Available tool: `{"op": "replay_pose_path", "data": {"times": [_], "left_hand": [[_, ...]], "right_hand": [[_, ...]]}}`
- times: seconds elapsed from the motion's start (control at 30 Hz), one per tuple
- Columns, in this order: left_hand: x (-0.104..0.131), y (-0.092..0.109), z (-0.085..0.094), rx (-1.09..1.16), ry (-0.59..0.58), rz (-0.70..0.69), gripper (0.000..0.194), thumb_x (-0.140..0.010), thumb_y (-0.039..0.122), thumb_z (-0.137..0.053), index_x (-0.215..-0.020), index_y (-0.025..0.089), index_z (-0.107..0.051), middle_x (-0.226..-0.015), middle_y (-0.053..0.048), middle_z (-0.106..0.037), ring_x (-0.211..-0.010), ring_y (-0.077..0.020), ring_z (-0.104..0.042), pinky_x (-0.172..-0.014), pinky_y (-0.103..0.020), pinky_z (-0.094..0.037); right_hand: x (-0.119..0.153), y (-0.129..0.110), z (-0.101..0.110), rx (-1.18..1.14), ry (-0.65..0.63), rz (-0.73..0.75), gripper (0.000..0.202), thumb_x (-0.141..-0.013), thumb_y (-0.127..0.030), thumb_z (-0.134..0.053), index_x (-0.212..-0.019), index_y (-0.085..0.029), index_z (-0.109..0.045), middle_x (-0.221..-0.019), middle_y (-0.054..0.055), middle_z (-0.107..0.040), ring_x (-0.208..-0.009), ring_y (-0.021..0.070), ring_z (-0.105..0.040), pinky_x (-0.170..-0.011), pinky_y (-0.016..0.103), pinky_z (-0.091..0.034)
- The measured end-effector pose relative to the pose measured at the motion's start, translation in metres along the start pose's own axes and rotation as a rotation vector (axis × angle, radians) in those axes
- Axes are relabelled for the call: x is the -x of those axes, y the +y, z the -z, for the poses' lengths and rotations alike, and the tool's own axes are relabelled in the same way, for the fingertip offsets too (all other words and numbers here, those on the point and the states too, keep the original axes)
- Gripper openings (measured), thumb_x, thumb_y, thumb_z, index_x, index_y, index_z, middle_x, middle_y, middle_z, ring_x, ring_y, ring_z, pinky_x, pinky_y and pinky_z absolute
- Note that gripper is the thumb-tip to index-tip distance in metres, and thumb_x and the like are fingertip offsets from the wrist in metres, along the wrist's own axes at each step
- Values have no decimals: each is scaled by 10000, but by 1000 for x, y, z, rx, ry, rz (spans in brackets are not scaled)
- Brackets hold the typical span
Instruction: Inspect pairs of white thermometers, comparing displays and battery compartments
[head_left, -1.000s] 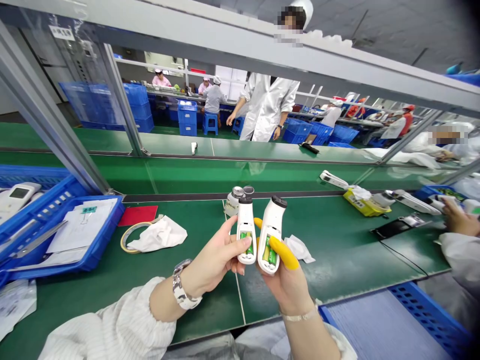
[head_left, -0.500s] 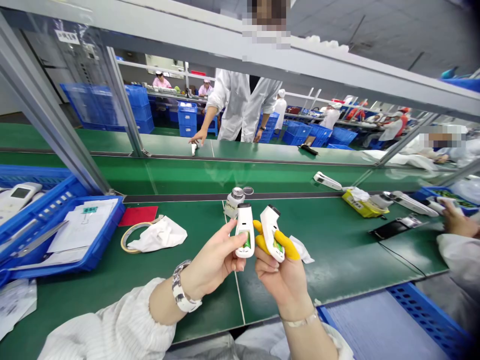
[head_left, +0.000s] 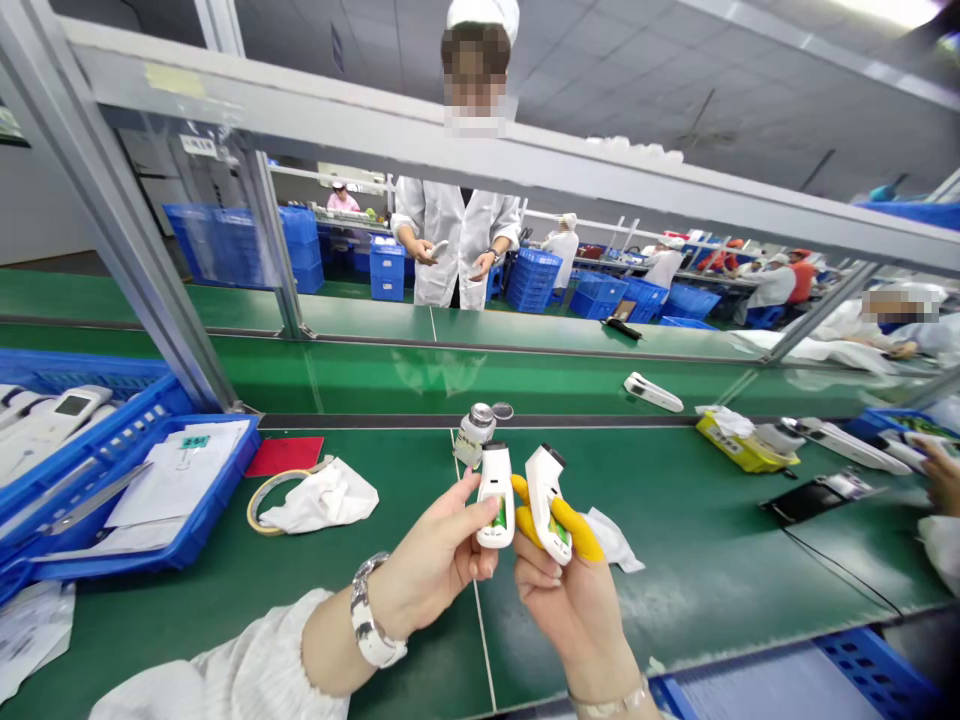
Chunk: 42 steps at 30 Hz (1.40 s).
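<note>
My left hand (head_left: 450, 535) is closed around a white handheld device (head_left: 496, 480), its thumb on the green part in the open compartment. Close beside it, my right hand (head_left: 562, 590), with yellow covers on some fingers, grips a second white device (head_left: 541, 485) that leans to the left and also shows green inside. Both devices have dark tops and are held up over the green table (head_left: 405, 600). Just behind them stands a small bottle (head_left: 474, 437) with a round metal lid. A white cloth (head_left: 613, 540) lies right of my right hand.
Blue baskets (head_left: 217, 500) with papers and devices stand at left, near a red card (head_left: 285, 456), a tape roll (head_left: 262, 505) and a crumpled cloth (head_left: 334, 492). At right are a yellow box (head_left: 750, 455) and a black object (head_left: 814, 497). A person (head_left: 456, 235) stands across the line.
The view has tilted up a little. The person across the line has drawn back from the table and now holds a white device in front of the body. Both my hands keep their devices.
</note>
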<state>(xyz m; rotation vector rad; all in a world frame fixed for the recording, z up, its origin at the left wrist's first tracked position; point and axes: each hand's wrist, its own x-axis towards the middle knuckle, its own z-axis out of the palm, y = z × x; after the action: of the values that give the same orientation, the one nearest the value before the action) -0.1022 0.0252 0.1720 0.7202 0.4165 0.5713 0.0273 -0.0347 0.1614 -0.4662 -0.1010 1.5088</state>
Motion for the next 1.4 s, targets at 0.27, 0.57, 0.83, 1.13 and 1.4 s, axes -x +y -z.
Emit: {"op": "replay_pose_path", "data": {"times": [0.27, 0.57, 0.83, 1.13, 1.4], "left_hand": [[-5, -4, 3, 21, 15, -8, 417, -796, 312, -621, -1158, 150, -490, -636, 37, -503, -428, -21, -456, -413, -125, -332], [-6, -4, 2, 51, 42, -3, 466, -796, 287, -616, -1213, 145, -462, -628, 34, -517, -417, -25, -454, -409, -125, -331], [-8, -4, 1, 91, 76, 20, 528, -808, 259, -604, -1277, 133, -397, -628, 26, -542, -421, -33, -468, -416, -122, -354], [-9, -5, 3, 93, 105, 29, 579, -798, 271, -615, -1306, 139, -371, -633, 18, -550, -414, -40, -464, -428, -131, -380], [-7, -7, 1, 73, 98, 59, 612, -808, 265, -601, -1340, 146, -322, -659, 16, -540, -429, -39, -456, -432, -134, -382]], "right_hand": [[-5, 0, 4, -9, 71, 20, 392, -561, -211, -801, -919, -132, -661, -528, -70, -494, -355, -18, -324, -308, 77, -269], [-10, 2, 4, -5, 127, 20, 397, -449, -227, -862, -779, -149, -653, -499, -87, -479, -344, -28, -302, -307, 72, -231], [-12, 2, 15, 34, 73, 17, 362, -448, -285, -874, -708, -157, -659, -443, -92, -443, -344, -32, -317, -335, 69, -243], [-15, 2, 14, 16, 108, 7, 399, -409, -271, -886, -723, -144, -674, -456, -78, -481, -340, -35, -316, -328, 68, -235], [-11, 4, 15, -10, 142, 23, 398, -390, -276, -890, -705, -147, -685, -424, -82, -454, -332, -30, -312, -329, 77, -234]]}}
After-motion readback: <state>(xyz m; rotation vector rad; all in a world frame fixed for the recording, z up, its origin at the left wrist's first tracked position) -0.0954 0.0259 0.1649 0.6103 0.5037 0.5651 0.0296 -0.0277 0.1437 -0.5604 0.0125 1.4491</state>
